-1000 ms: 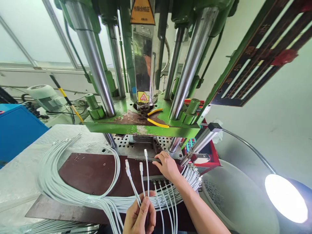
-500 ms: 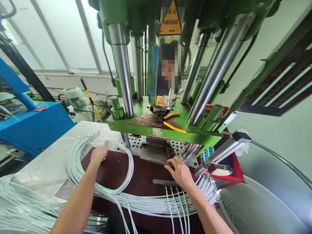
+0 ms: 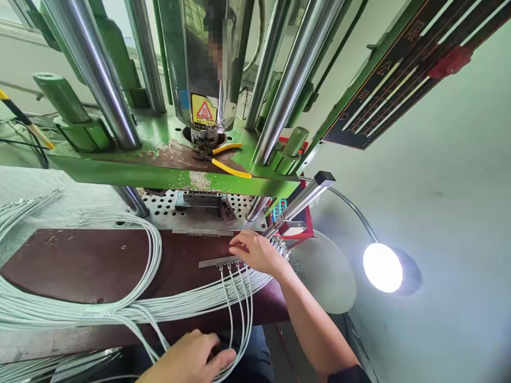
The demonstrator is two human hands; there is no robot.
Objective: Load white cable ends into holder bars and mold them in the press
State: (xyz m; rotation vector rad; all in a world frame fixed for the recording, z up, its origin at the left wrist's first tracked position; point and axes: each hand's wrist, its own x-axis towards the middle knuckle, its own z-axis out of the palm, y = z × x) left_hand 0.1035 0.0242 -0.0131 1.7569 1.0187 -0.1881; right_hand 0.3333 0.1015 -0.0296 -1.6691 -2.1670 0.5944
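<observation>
The left hand is cut off by the bottom edge, its wrist out of sight. The right hand covers the right end of the metal bar. The white cables run off the left edge. The plug ends are too small to make out.

Pale grey-white round cables cross a dark reddish-brown flat board. The painted steel press frame is green — rust-brown where paint has worn. Yellow-handled pliers lie below a yellow-and-red warning sticker.
</observation>
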